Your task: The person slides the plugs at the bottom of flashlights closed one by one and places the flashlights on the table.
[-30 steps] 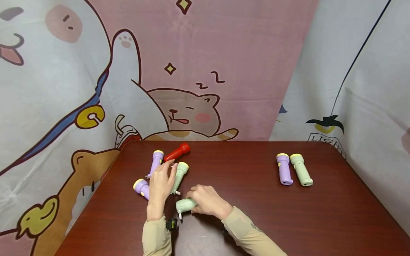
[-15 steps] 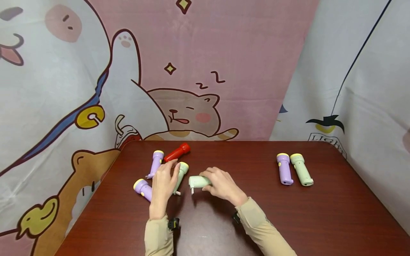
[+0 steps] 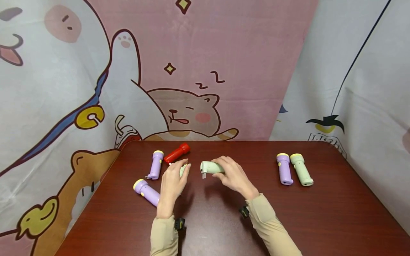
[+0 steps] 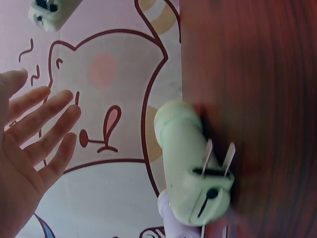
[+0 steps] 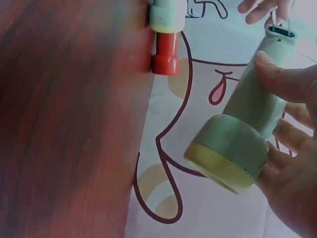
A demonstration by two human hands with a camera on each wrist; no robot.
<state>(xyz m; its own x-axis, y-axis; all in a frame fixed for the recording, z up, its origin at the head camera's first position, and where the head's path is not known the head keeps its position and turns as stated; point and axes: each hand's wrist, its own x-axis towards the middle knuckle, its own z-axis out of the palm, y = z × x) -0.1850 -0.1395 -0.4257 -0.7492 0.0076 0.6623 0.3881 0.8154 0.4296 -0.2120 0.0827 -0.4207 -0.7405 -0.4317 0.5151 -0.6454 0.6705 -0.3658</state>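
My right hand (image 3: 236,177) grips a light green flashlight (image 3: 211,167) above the table, thumb on one side and fingers on the other. Its metal plug prongs stick out of the tail end, and its yellow-rimmed head (image 5: 220,166) shows in the right wrist view. The left hand (image 3: 173,183) hovers over a second green flashlight (image 4: 185,158) lying on the table, its fingers (image 4: 54,119) spread and holding nothing. That flashlight has its prongs folded out and is mostly hidden by the hand in the head view.
Two purple flashlights (image 3: 156,165) (image 3: 148,192) lie left of the left hand. A red flashlight (image 3: 177,153) lies behind it. On the right side of the brown table (image 3: 320,220), a purple flashlight (image 3: 284,170) and a green flashlight (image 3: 301,170) lie side by side.
My right hand has lifted the green flashlight and carried it away from me and to the right. The left hand has shifted slightly right, over the lying green flashlight.
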